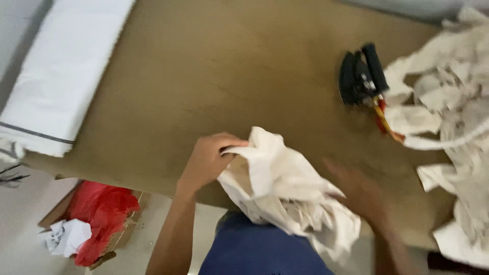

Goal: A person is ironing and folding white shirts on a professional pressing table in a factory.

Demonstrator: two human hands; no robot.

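Brown table (204, 76); left grip (209, 160) pinching cream cloth (285, 193); right grip (361, 191) blurred, unclear

Soft, even indoor light; no hard shadows are seen on the brown table (204, 76). Motion blur is noted across the whole frame. The right hand (364, 193) is smeared most, its fingers indistinct. The left hand (209, 160) is somewhat sharper. White cloths (453, 91) at far right are washed out, folds barely resolved. No glare is recorded.
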